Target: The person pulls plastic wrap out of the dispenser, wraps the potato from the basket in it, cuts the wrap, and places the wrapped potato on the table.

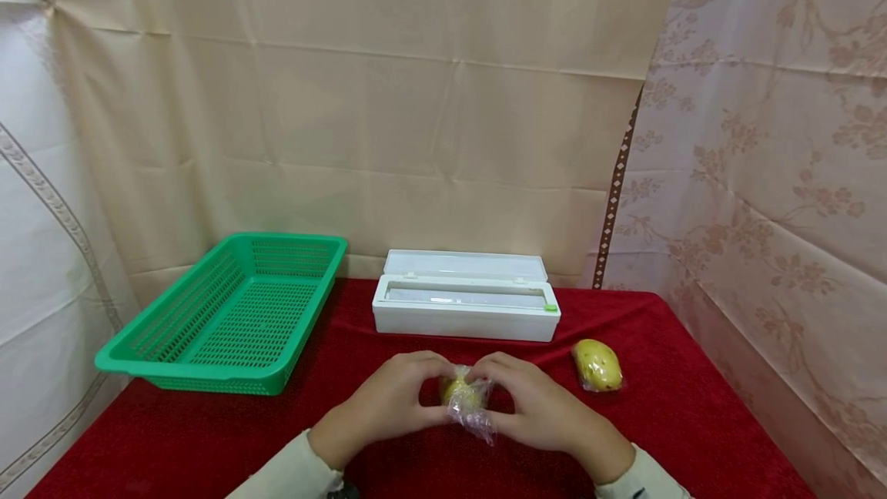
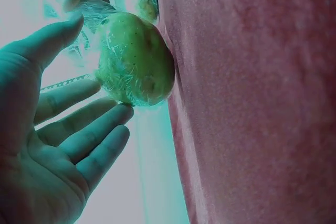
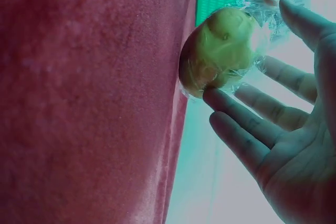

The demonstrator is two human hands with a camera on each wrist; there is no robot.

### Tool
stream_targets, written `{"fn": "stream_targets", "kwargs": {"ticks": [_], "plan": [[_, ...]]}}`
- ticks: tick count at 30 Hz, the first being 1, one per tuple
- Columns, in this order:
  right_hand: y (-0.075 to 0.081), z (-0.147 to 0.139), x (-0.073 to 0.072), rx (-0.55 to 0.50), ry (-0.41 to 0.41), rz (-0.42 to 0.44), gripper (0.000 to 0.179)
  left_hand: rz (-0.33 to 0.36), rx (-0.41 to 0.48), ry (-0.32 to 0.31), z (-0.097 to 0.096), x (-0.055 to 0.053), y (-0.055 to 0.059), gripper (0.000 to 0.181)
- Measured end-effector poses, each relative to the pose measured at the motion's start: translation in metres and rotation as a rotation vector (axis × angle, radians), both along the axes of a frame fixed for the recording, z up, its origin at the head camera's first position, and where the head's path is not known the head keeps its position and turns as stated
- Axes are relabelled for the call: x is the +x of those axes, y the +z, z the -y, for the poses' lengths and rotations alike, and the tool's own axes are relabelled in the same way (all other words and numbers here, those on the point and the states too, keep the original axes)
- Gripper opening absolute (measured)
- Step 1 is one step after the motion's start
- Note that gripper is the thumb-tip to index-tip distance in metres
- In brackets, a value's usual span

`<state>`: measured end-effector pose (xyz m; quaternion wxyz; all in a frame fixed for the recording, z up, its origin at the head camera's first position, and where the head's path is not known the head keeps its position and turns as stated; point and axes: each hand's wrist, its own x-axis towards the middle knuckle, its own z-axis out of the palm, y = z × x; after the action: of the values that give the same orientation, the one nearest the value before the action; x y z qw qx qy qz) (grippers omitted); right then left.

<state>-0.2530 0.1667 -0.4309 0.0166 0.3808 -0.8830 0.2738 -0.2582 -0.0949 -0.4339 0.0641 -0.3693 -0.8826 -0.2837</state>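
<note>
A yellow potato point(image 1: 453, 389) in clear cling film point(image 1: 480, 423) is between my two hands, low on the red cloth. My left hand point(image 1: 391, 399) holds it from the left, thumb at the loose film and fingertips against the wrapped side. From the right, my right hand point(image 1: 537, 405) holds it the same way, its thumb on the bunched film. In the left wrist view the potato point(image 2: 137, 59) has film stretched and crinkled over it. The right wrist view shows the potato point(image 3: 220, 48) with loose film toward the thumbs. A second wrapped potato point(image 1: 598, 366) lies right of my hands.
Behind the hands is a long white cling film box point(image 1: 464, 323), its clear lid point(image 1: 464, 264) raised and a green slider at its right end. A green perforated basket point(image 1: 294, 345) stands at left. The red-covered table point(image 1: 679, 406) meets hanging curtains point(image 1: 416, 122).
</note>
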Motion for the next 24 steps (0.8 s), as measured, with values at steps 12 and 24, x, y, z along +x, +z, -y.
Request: {"fn": "stream_targets", "kwargs": {"ticks": [12, 24], "plan": [[-0.0034, 0.0014, 0.0005, -0.006, -0.005, -0.061, 0.039, 0.053, 0.037, -0.028, -0.0003, -0.0019, -0.0027, 0.052], [-0.0055, 0.0005, -0.0006, -0.031, 0.006, -0.129, 0.029, 0.048, 0.047, -0.023, 0.0001, -0.0023, -0.0031, 0.052]]}}
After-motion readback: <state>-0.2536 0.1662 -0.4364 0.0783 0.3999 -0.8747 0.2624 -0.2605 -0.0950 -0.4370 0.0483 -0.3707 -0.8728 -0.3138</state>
